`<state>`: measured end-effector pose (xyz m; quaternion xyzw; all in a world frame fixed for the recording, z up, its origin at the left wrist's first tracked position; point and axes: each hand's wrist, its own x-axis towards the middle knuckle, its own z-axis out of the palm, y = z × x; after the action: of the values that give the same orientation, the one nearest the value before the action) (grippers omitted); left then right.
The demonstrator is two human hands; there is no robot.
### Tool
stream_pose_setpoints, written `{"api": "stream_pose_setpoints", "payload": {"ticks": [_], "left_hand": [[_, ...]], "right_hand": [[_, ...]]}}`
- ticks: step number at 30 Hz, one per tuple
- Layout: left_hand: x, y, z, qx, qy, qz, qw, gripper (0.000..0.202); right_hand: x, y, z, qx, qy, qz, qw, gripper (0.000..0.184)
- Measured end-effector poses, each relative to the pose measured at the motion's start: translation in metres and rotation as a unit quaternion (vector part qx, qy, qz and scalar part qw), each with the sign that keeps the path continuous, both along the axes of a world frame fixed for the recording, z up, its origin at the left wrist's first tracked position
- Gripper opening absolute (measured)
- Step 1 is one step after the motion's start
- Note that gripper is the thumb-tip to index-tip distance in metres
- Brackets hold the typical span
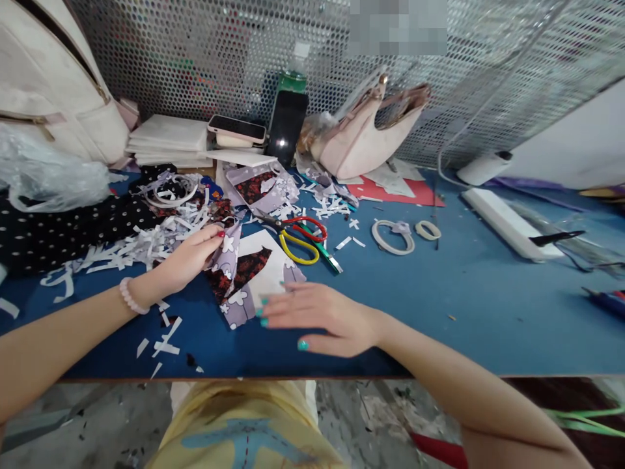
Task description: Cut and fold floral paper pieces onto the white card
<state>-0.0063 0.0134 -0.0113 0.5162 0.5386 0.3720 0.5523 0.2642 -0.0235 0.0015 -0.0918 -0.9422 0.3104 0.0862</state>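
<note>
My left hand [188,259], with a beaded bracelet at the wrist, pinches a lavender fabric piece [228,253] with white flowers by its upper edge. Beneath and beside it lies a white card [266,286], partly covered by dark red-patterned fabric [250,270] and more lavender floral cloth. My right hand [325,316] is open, its fingers stretched over the card's lower right side. Whether its fingertips press on the card or only hover, I cannot tell. Just beyond lie scissors [300,251] with one red and one yellow handle, crossing a green cutter [325,254].
White paper strips [127,244] litter the left side near black polka-dot cloth [73,228]. Behind stand a stack of white cards [168,140], a phone [288,127] and a pink handbag [351,143]. Rolls of tape [393,238] and a white bar [508,225] lie rightward.
</note>
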Motion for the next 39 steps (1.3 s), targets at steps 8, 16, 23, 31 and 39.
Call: {"api": "stream_pose_setpoints", "payload": {"ticks": [8, 16, 23, 31, 39], "left_hand": [[-0.001, 0.000, 0.000, -0.027, 0.010, 0.008, 1.000, 0.023], [-0.003, -0.001, -0.006, -0.028, 0.008, 0.002, 1.000, 0.041], [-0.006, 0.000, -0.013, -0.024, 0.022, 0.006, 0.999, 0.052], [-0.007, 0.000, -0.011, 0.006, 0.049, -0.019, 0.999, 0.048], [-0.010, 0.002, -0.016, 0.016, 0.053, -0.040, 0.998, 0.043]], "right_hand": [[0.002, 0.003, -0.013, 0.183, 0.055, -0.025, 0.981, 0.025], [-0.032, -0.008, -0.022, 0.361, 0.093, -0.135, 0.918, 0.017], [-0.035, -0.013, -0.021, 0.369, 0.071, -0.148, 0.915, 0.027], [-0.031, -0.012, -0.023, 0.327, 0.081, -0.171, 0.926, 0.018], [-0.032, -0.012, -0.024, 0.350, 0.073, -0.156, 0.921, 0.023]]}}
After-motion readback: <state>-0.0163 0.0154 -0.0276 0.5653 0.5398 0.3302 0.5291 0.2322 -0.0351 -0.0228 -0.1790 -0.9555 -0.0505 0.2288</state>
